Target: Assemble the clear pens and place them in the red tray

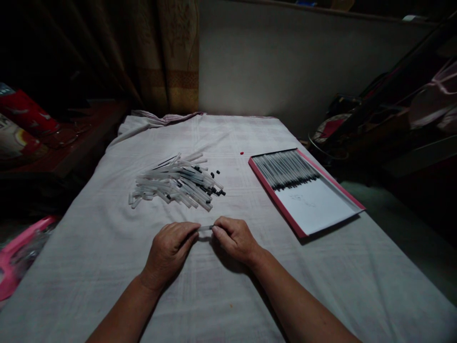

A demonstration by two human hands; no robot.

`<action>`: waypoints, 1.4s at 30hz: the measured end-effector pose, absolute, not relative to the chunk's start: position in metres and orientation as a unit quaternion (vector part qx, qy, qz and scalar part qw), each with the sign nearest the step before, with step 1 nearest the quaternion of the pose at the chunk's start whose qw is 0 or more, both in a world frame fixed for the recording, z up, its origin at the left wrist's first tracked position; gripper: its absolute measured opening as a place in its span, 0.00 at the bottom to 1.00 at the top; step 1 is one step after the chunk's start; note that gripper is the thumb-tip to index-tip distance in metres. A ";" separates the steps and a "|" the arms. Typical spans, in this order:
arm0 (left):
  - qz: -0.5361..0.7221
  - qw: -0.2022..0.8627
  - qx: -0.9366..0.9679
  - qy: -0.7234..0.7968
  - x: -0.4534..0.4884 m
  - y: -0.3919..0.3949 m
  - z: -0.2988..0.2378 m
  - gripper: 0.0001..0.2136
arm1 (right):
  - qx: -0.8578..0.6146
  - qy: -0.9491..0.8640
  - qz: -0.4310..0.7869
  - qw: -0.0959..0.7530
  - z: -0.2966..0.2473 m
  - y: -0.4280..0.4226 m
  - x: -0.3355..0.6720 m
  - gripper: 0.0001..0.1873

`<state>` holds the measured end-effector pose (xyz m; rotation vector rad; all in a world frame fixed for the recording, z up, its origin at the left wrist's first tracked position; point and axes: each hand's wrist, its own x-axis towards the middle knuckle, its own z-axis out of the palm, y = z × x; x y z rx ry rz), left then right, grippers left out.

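Note:
Near the middle of the cloth, a clear pen barrel [205, 228] lies level between my two hands. My left hand [169, 252] is closed round its left end. The fingertips of my right hand [235, 238] pinch the other end, where something dark shows; whether that is a separate small part I cannot tell. Just beyond my hands lies a loose pile of clear pen barrels [164, 183], with thin dark refills among them. Several small black plugs [218, 172] are scattered at the pile's right side.
To the right sits a shallow box with a red rim [278, 205], holding a row of pens [287, 169] with black ends. A tiny red piece [242, 153] lies behind the pile. The white cloth [200, 305] is wrinkled. A pink plastic item [21, 247] stands off the left edge.

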<state>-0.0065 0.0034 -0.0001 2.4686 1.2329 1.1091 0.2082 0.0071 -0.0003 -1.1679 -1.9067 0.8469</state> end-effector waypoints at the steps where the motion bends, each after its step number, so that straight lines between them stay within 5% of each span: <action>1: 0.372 0.084 0.826 0.415 -0.006 0.003 0.000 0.07 | -0.455 -0.741 0.333 0.365 0.000 0.007 0.208 0.12; 14: 0.435 0.188 0.647 0.598 -0.017 0.007 -0.004 0.14 | -0.505 -0.743 0.279 0.339 -0.006 0.014 0.201 0.13; 23: 0.556 0.375 0.472 0.572 -0.020 0.020 -0.007 0.16 | -0.535 -0.815 0.127 0.180 0.032 0.070 0.140 0.15; 31: 0.605 0.380 0.418 0.562 -0.026 0.028 -0.004 0.18 | -0.529 -0.841 0.069 0.088 0.035 0.100 0.102 0.16; 35: 0.621 0.381 0.394 0.560 -0.027 0.029 0.000 0.18 | -0.533 -0.827 0.109 0.140 0.034 0.098 0.108 0.14; 42: 0.598 0.500 0.377 0.501 -0.022 0.022 0.009 0.26 | -0.540 -0.680 0.316 0.381 0.012 0.061 0.155 0.19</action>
